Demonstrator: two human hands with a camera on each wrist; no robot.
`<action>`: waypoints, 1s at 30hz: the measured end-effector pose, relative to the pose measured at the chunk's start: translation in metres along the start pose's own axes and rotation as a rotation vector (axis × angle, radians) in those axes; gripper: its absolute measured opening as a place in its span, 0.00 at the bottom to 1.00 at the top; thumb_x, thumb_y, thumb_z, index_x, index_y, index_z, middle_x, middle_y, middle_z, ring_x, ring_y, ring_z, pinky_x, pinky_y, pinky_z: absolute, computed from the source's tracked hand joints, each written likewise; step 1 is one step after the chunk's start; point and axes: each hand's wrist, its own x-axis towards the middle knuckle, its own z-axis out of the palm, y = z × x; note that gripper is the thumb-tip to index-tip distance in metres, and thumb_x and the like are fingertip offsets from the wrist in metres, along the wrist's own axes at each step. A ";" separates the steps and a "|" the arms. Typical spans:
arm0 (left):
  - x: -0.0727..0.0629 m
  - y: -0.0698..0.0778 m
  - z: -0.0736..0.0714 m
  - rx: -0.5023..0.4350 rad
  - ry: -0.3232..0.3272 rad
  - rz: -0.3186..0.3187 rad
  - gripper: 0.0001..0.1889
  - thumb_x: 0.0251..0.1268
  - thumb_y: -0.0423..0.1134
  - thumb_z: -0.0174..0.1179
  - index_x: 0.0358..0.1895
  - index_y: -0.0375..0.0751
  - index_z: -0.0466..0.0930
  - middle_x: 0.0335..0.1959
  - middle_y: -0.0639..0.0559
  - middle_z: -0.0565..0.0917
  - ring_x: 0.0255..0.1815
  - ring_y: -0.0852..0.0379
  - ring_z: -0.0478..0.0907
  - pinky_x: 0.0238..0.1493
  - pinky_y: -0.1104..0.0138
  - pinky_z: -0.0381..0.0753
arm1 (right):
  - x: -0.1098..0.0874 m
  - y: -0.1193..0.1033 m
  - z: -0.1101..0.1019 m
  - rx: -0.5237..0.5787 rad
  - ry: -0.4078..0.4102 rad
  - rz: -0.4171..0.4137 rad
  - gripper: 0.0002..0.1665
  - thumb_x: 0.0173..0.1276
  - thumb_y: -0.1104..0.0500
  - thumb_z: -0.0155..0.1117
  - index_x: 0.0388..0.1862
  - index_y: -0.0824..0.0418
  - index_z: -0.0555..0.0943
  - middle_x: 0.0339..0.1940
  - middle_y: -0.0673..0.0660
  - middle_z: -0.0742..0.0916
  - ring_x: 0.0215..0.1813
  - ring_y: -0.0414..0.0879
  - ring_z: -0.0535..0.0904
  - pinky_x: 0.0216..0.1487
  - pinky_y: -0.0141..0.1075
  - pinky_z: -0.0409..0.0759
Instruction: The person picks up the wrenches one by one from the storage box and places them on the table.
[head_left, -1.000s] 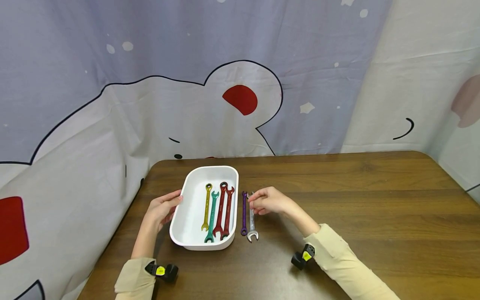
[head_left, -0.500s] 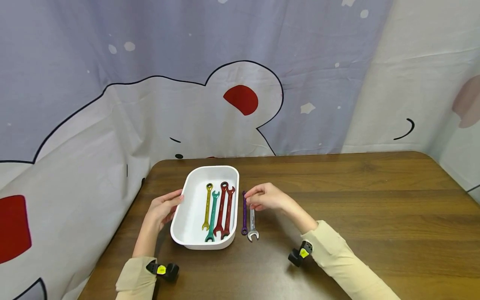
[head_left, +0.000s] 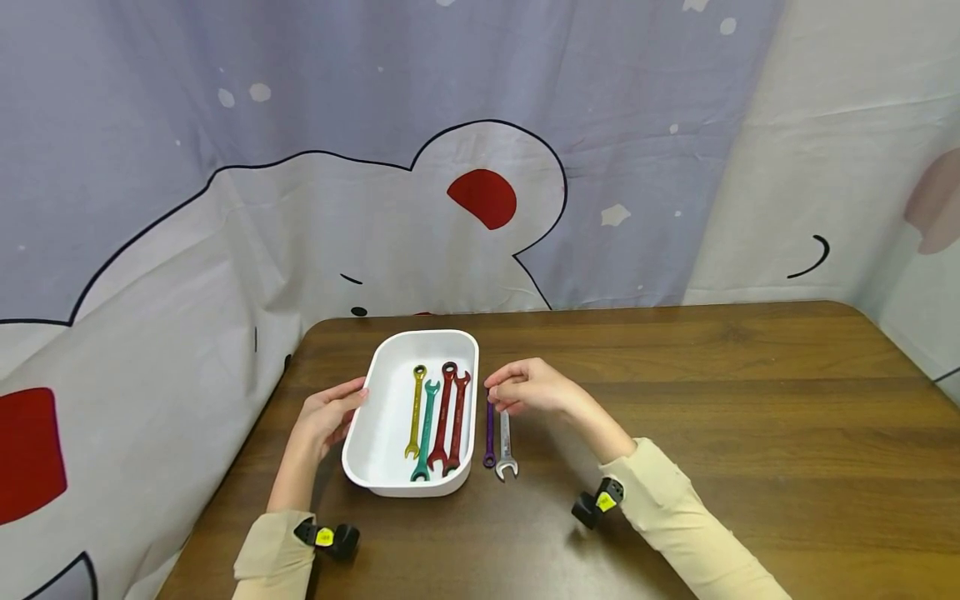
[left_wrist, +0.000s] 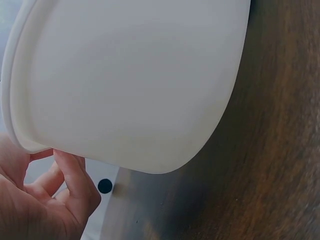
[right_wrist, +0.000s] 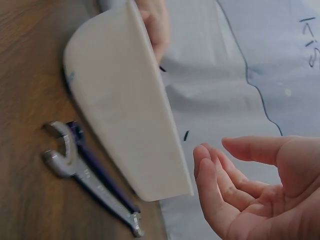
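My left hand (head_left: 327, 419) grips the rim of a white plastic tub (head_left: 384, 417) at its left side. In the left wrist view, the fingers press under the lip of the tub's outer wall. Inside it lie a yellow wrench (head_left: 416, 412), a green wrench (head_left: 425, 433) and two red wrenches (head_left: 442, 421). Just right of the tub, a purple wrench (head_left: 490, 437) and a silver wrench (head_left: 506, 446) lie side by side on the table. Over their far ends hovers my right hand (head_left: 534, 387), which hides those ends in the head view. Nothing is between its loosely bent fingers (right_wrist: 207, 190) and thumb.
The brown wooden table (head_left: 712, 417) stretches far to the right, with rounded back corners. A printed curtain (head_left: 637, 125) hangs behind it and along the left side. Black cameras sit on both wrists, the left one (head_left: 343, 542) close over the tabletop.
My right hand has moved left and slightly away from me, off the silver wrench's shaft to above the purple wrench's far end. The left hand and the tub stay put.
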 end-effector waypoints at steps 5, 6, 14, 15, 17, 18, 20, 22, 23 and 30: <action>0.000 0.000 0.001 -0.013 0.001 0.001 0.28 0.66 0.42 0.61 0.68 0.40 0.68 0.31 0.66 0.83 0.28 0.69 0.78 0.26 0.75 0.75 | 0.001 -0.007 -0.002 0.041 -0.007 -0.014 0.20 0.67 0.65 0.56 0.54 0.77 0.75 0.42 0.67 0.87 0.32 0.38 0.82 0.38 0.31 0.82; 0.000 0.000 0.001 -0.018 0.000 0.001 0.28 0.66 0.42 0.61 0.68 0.40 0.68 0.31 0.66 0.83 0.28 0.69 0.78 0.26 0.75 0.76 | 0.002 -0.008 -0.002 0.046 -0.007 -0.015 0.20 0.67 0.65 0.56 0.54 0.77 0.75 0.41 0.67 0.87 0.32 0.38 0.82 0.37 0.30 0.82; 0.000 0.000 0.001 -0.045 -0.006 0.005 0.29 0.65 0.40 0.61 0.69 0.39 0.67 0.30 0.66 0.83 0.29 0.68 0.80 0.29 0.74 0.78 | 0.005 -0.013 0.001 0.066 -0.018 -0.018 0.21 0.67 0.65 0.57 0.55 0.77 0.75 0.37 0.62 0.88 0.31 0.38 0.82 0.36 0.29 0.82; 0.000 0.000 0.001 -0.043 -0.005 0.006 0.29 0.66 0.41 0.61 0.69 0.39 0.67 0.30 0.66 0.83 0.29 0.68 0.80 0.29 0.74 0.78 | 0.005 -0.014 0.001 0.065 -0.019 -0.019 0.21 0.67 0.65 0.57 0.55 0.78 0.75 0.39 0.64 0.87 0.32 0.38 0.82 0.36 0.29 0.82; 0.000 -0.001 0.001 -0.041 -0.004 0.007 0.29 0.66 0.41 0.61 0.68 0.39 0.68 0.31 0.65 0.83 0.29 0.68 0.80 0.28 0.74 0.78 | 0.005 -0.014 0.001 0.067 -0.018 -0.021 0.21 0.67 0.65 0.57 0.55 0.77 0.75 0.42 0.67 0.87 0.32 0.38 0.82 0.35 0.28 0.81; 0.001 -0.001 0.001 -0.040 -0.002 0.006 0.28 0.66 0.41 0.61 0.68 0.39 0.68 0.31 0.65 0.83 0.29 0.68 0.80 0.28 0.75 0.78 | 0.006 -0.014 0.001 0.071 -0.020 -0.021 0.21 0.67 0.65 0.57 0.55 0.78 0.75 0.41 0.67 0.87 0.32 0.38 0.82 0.35 0.28 0.81; 0.001 -0.002 0.001 -0.038 -0.003 0.003 0.28 0.66 0.41 0.61 0.68 0.40 0.68 0.31 0.65 0.83 0.29 0.68 0.80 0.27 0.75 0.78 | 0.007 -0.014 0.002 0.080 -0.025 -0.019 0.21 0.67 0.65 0.57 0.56 0.78 0.74 0.40 0.65 0.87 0.32 0.38 0.82 0.34 0.28 0.81; 0.001 -0.002 0.001 -0.041 -0.001 -0.001 0.28 0.66 0.41 0.61 0.68 0.40 0.68 0.31 0.65 0.84 0.29 0.68 0.80 0.27 0.75 0.78 | 0.008 -0.014 0.004 0.088 -0.032 -0.020 0.21 0.67 0.65 0.57 0.56 0.78 0.74 0.38 0.63 0.88 0.31 0.38 0.82 0.34 0.27 0.80; 0.001 -0.002 0.001 -0.043 -0.001 -0.002 0.28 0.66 0.41 0.61 0.68 0.40 0.68 0.31 0.65 0.84 0.29 0.68 0.80 0.27 0.75 0.78 | 0.009 -0.014 0.005 0.091 -0.037 -0.022 0.22 0.67 0.65 0.57 0.56 0.78 0.74 0.36 0.61 0.88 0.31 0.38 0.82 0.34 0.27 0.80; 0.001 -0.003 0.001 -0.046 0.004 -0.001 0.28 0.66 0.41 0.61 0.68 0.40 0.68 0.30 0.65 0.84 0.29 0.69 0.80 0.27 0.75 0.78 | 0.014 -0.016 0.011 0.091 -0.057 -0.037 0.21 0.67 0.65 0.56 0.56 0.77 0.75 0.35 0.55 0.87 0.31 0.37 0.82 0.38 0.31 0.82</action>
